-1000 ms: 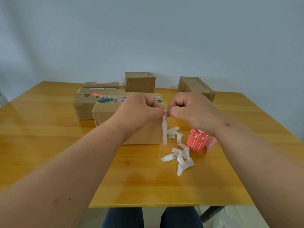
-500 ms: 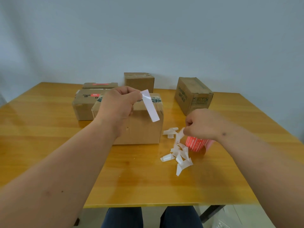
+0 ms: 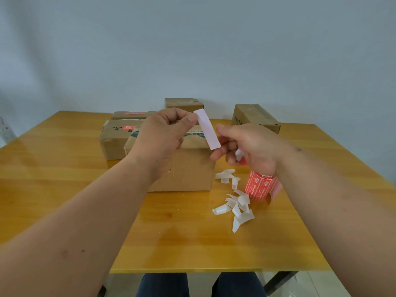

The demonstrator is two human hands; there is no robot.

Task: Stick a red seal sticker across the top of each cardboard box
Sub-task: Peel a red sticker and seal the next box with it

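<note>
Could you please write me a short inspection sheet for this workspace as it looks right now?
Surface: wooden table, glossy.
Job's things: five cardboard boxes; near box unsealed, two left boxes bear red stickers; sticker roll stands on the table.
Clutter: peeled backing scraps beside the roll.
Hands: left hand pinches a sticker strip, pale side showing; right hand reaches for its lower end, fingers curled on a small scrap.
Cables: nothing seen.
Surroundings: plain wall.
</note>
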